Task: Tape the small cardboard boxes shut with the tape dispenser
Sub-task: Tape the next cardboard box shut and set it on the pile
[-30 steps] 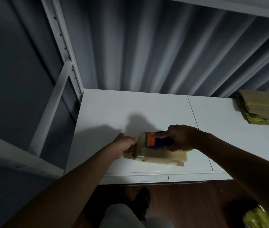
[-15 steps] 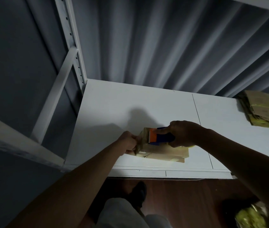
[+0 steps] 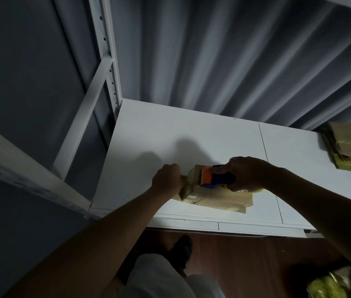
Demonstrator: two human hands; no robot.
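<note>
Both forearms are bare, no sleeves showing near the left hand (image 3: 166, 181) or right hand (image 3: 247, 175); below them, light-grey trousers (image 3: 159, 278) and a dark shoe (image 3: 182, 247).

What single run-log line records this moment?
step: taping | left hand: grips box end | right hand: holds tape dispenser on cardboard box | white table: box near front edge

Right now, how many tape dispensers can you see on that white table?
1. The blue and orange tape dispenser sits on top of the small cardboard box near the table's front edge, gripped by the right hand. Others may lie out of view.
</note>
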